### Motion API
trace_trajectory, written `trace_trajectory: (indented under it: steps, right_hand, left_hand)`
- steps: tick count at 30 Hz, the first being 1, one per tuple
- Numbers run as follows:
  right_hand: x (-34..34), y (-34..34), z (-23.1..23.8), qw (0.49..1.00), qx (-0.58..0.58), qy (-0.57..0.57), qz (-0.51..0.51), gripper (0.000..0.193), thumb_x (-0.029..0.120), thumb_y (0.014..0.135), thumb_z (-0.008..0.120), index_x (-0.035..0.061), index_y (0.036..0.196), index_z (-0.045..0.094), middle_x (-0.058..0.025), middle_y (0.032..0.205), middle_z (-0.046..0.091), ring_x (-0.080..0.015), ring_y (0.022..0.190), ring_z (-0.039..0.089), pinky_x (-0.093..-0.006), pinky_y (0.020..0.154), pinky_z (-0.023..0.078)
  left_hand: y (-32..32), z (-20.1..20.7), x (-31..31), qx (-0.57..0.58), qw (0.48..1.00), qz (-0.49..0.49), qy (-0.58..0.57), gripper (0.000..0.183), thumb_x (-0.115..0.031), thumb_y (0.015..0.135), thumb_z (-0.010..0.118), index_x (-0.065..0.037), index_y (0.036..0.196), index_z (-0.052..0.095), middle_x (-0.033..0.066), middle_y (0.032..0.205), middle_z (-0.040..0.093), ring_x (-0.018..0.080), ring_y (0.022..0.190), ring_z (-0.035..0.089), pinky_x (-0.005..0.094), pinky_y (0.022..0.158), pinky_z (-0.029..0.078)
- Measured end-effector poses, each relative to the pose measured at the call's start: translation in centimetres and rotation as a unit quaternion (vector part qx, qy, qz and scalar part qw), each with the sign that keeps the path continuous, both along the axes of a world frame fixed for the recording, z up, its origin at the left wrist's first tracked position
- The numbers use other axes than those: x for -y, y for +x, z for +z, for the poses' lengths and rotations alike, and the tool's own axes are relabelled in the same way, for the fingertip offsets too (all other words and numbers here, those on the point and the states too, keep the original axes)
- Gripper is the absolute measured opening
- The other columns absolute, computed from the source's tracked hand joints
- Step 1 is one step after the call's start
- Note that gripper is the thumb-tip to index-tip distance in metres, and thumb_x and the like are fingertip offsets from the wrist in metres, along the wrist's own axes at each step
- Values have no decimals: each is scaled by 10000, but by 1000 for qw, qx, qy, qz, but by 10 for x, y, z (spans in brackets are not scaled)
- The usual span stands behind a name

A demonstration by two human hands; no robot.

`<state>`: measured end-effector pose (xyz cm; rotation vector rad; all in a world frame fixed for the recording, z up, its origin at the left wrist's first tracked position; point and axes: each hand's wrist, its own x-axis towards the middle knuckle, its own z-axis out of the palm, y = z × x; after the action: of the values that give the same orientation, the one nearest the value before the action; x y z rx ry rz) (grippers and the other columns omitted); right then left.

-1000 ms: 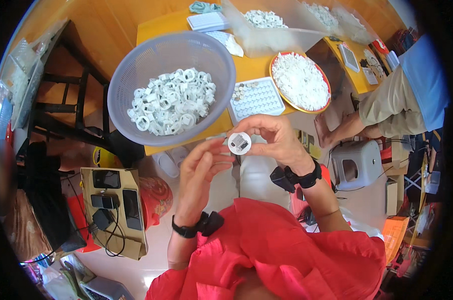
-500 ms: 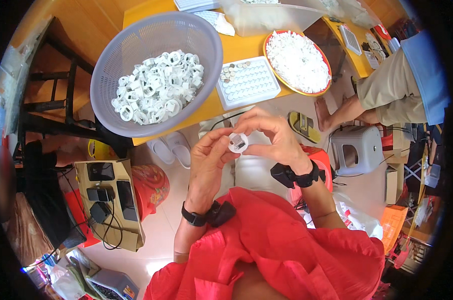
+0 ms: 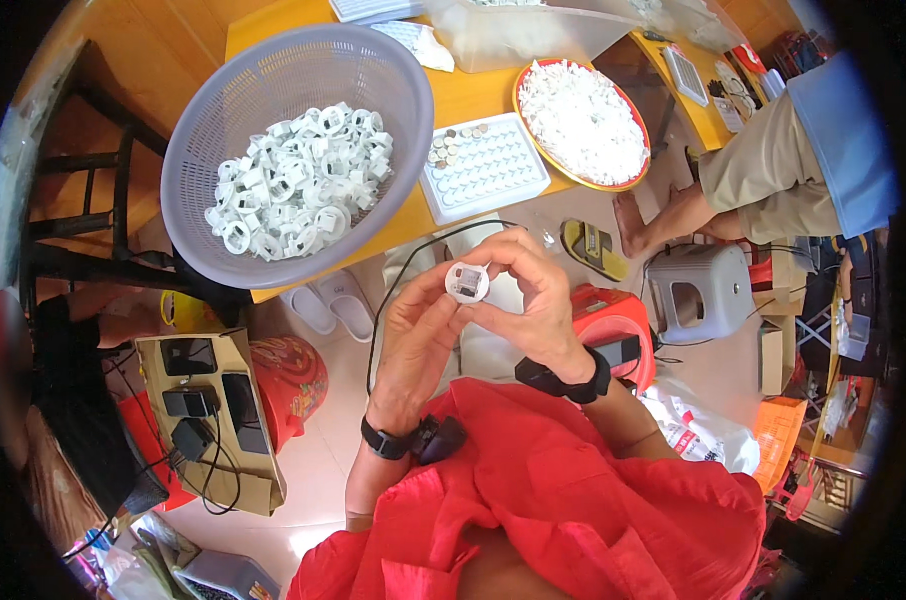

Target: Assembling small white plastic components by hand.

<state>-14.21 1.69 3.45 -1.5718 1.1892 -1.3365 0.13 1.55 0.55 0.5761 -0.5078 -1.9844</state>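
Head view: both hands, left hand (image 3: 420, 335) and right hand (image 3: 530, 300), pinch a small round white plastic part (image 3: 467, 282) in their fingers, held in mid-air below the yellow desk (image 3: 463, 95) edge. Risk, in my judgement: a fingertip-only grip over open floor; any slip drops the part onto the tiled floor (image 3: 323, 440).

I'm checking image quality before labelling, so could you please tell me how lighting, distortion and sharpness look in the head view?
Head view: even daylight, no harsh glare; strong fisheye bend with a black rim, so the yellow table edge curves; the small white round part between the left hand and right hand is fairly sharp, though its detail is too small to read.
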Motion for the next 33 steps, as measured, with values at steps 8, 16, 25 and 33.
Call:
trace_trajectory:
  steps: [8,16,25,33]
  right_hand:
    - [12,-2,4,999,-32,0,21,328,9,650,698,20,963,601,-61,953,534,-135,815,499,-243,721,410]
    - [112,-50,-16,947,-264,-81,-164,134,49,740,612,10,863,645,-122,764,561,-250,675,560,-330,606,441]
    - [132,-50,-25,906,-377,-100,-167,105,41,713,610,42,805,661,-107,729,546,-285,684,565,-372,612,449]
    - [126,-54,-22,924,-334,-81,-167,127,20,697,595,28,807,657,-113,720,560,-284,682,573,-362,623,454]
  left_hand:
    - [7,-12,4,-71,997,18,27,272,-128,904,503,-11,1148,533,78,1060,590,169,958,575,281,784,484]
    - [16,-10,7,-46,998,15,50,307,-207,927,473,-3,1154,511,106,1055,595,206,925,603,291,806,505]
    - [21,-14,11,-60,997,7,53,287,-206,932,461,-3,1125,524,94,1062,590,179,931,597,282,820,505]
    - [22,-22,6,-42,997,21,64,300,-225,919,489,-14,1130,522,125,1065,587,185,917,603,273,792,520]
